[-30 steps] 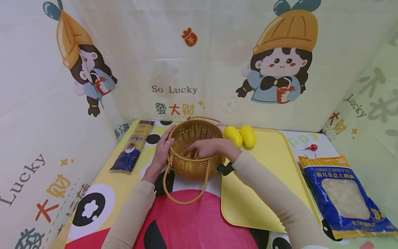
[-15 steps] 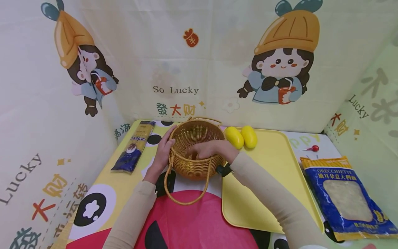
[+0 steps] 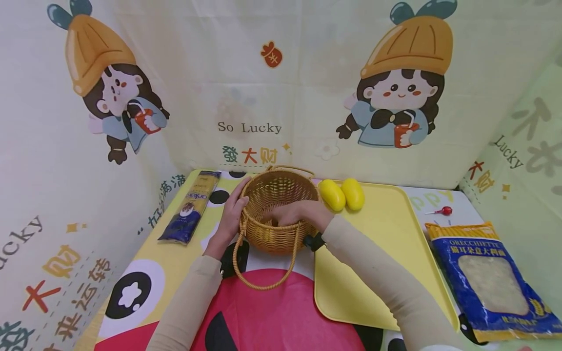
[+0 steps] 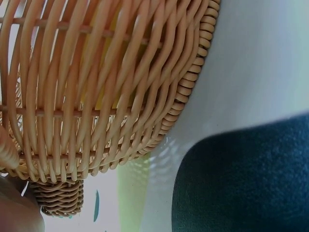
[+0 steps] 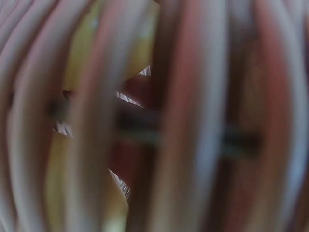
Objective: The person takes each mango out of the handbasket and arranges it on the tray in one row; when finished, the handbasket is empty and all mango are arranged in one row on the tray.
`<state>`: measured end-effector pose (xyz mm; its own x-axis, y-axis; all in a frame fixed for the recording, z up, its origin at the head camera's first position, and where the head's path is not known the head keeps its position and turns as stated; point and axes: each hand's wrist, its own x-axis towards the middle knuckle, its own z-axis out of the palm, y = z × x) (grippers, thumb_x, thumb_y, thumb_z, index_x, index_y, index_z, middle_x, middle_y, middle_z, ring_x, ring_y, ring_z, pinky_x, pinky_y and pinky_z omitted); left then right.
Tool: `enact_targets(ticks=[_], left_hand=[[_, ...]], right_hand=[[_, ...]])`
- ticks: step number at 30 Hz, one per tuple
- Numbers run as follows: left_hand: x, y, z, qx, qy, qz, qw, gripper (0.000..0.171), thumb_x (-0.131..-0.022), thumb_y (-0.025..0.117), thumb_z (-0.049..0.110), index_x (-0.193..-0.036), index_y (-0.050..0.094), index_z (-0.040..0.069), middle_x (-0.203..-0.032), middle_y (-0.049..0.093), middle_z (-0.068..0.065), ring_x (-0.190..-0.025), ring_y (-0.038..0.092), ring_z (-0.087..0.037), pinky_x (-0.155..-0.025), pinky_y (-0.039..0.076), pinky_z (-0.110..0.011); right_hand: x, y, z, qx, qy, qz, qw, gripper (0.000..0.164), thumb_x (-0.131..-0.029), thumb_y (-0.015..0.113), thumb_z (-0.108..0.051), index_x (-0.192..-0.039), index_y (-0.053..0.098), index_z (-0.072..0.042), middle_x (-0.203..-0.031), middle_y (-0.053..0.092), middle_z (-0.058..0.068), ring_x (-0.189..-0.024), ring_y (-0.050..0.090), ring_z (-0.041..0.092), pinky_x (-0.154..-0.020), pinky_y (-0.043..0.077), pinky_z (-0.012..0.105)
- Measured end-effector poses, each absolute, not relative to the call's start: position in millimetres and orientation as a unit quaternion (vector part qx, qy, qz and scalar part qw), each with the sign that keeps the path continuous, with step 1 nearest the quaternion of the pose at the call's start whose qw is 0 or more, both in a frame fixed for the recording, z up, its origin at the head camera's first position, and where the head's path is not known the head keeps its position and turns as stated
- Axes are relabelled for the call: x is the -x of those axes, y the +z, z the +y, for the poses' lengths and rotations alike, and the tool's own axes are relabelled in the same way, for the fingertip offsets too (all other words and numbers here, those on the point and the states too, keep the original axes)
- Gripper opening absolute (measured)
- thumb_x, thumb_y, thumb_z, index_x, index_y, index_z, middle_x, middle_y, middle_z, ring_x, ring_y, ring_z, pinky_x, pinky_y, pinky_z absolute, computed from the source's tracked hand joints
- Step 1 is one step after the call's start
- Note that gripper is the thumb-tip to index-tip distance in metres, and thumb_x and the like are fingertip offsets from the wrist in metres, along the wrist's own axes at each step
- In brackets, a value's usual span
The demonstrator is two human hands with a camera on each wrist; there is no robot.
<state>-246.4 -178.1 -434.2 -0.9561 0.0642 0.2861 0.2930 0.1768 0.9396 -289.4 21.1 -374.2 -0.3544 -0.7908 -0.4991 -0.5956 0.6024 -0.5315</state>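
Note:
A round wicker basket point(image 3: 272, 240) with two hoop handles stands tilted toward me in the head view. My left hand point(image 3: 230, 213) grips its left rim, thumb over the edge. My right hand point(image 3: 297, 212) reaches over the near right rim into the basket; its fingertips are hidden by the front wall. Through the weave, the right wrist view shows blurred yellow patches point(image 5: 140, 48) beside reddish finger-like shapes, and I cannot tell whether the fingers hold the yellow thing. The left wrist view shows the basket's woven side point(image 4: 96, 96) close up, with yellow behind the strands.
Two yellow mango-like fruits point(image 3: 332, 196) lie at the back of a yellow tray point(image 3: 373, 263), right of the basket. Farther right are a red lollipop point(image 3: 446, 210) and a blue orecchiette bag point(image 3: 491, 282). A blue-and-gold pasta packet point(image 3: 190, 207) lies left. Patterned cloth walls surround the table.
My right hand has sunk slightly deeper into the basket. My left hand keeps its place on the rim, and the head view has shifted a little.

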Motion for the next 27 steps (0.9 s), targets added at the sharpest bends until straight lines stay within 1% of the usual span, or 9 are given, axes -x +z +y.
enact_targets(ticks=[4,8,12,15,16,19,22,27], left_hand=[[254,-446,-181,0.119,-0.633,-0.758,0.099,0.054,-0.103,0.037,0.018,-0.154,0.034,0.033,-0.163,0.030,0.000,-0.149,0.031,-0.026,-0.118,0.030,-0.056],[256,-450,-180,0.128,-0.622,-0.763,0.117,0.052,-0.103,0.038,0.021,-0.153,0.037,0.037,-0.162,0.033,0.000,-0.148,0.033,-0.024,-0.118,0.030,-0.055],[257,-451,-180,0.127,-0.614,-0.768,0.127,0.053,-0.102,0.038,0.022,-0.154,0.037,0.030,-0.162,0.033,-0.005,-0.147,0.034,-0.024,-0.118,0.030,-0.056],[257,-452,-180,0.127,-0.614,-0.768,0.130,0.054,-0.102,0.038,0.022,-0.155,0.036,0.025,-0.161,0.035,-0.002,-0.147,0.035,-0.023,-0.118,0.030,-0.055],[257,-453,-180,0.127,-0.615,-0.768,0.128,0.053,-0.102,0.038,0.022,-0.155,0.037,0.026,-0.161,0.035,0.000,-0.147,0.035,-0.022,-0.118,0.030,-0.055],[256,-453,-179,0.125,-0.618,-0.767,0.121,0.052,-0.103,0.038,0.021,-0.154,0.037,0.031,-0.161,0.035,0.006,-0.147,0.034,-0.020,-0.119,0.030,-0.052],[254,-451,-179,0.122,-0.621,-0.766,0.111,0.052,-0.103,0.037,0.019,-0.153,0.037,0.036,-0.162,0.033,0.004,-0.148,0.033,-0.021,-0.119,0.029,-0.052],[243,-436,-177,0.126,-0.621,-0.767,0.103,0.054,-0.102,0.037,0.014,-0.156,0.035,0.022,-0.162,0.032,-0.007,-0.148,0.033,-0.028,-0.118,0.030,-0.054]], right_hand=[[290,-376,21,0.423,-0.120,0.816,0.375,0.064,-0.095,0.060,-0.033,-0.154,0.038,-0.021,-0.150,0.046,0.004,-0.135,0.042,0.018,-0.116,0.036,0.037],[291,-377,21,0.421,-0.113,0.818,0.376,0.066,-0.095,0.060,-0.034,-0.155,0.036,-0.022,-0.154,0.042,0.003,-0.138,0.039,0.018,-0.118,0.033,0.038],[291,-378,20,0.424,-0.111,0.817,0.374,0.068,-0.094,0.062,-0.034,-0.155,0.035,-0.022,-0.155,0.040,0.004,-0.140,0.037,0.019,-0.118,0.032,0.039],[291,-379,20,0.426,-0.108,0.819,0.369,0.068,-0.094,0.061,-0.033,-0.156,0.034,-0.022,-0.157,0.038,0.005,-0.143,0.035,0.020,-0.120,0.030,0.040],[291,-379,21,0.427,-0.108,0.820,0.367,0.068,-0.094,0.061,-0.032,-0.156,0.034,-0.022,-0.158,0.037,0.006,-0.144,0.033,0.021,-0.121,0.029,0.041],[290,-379,21,0.429,-0.110,0.821,0.360,0.068,-0.095,0.060,-0.030,-0.157,0.033,-0.022,-0.159,0.035,0.006,-0.146,0.031,0.021,-0.122,0.027,0.041],[289,-379,21,0.431,-0.119,0.820,0.357,0.065,-0.096,0.059,-0.028,-0.156,0.035,-0.022,-0.158,0.038,0.005,-0.144,0.035,0.020,-0.121,0.029,0.040],[288,-381,21,0.442,-0.135,0.815,0.348,0.060,-0.097,0.055,-0.017,-0.154,0.038,-0.020,-0.153,0.045,0.002,-0.136,0.043,0.016,-0.118,0.034,0.036]])
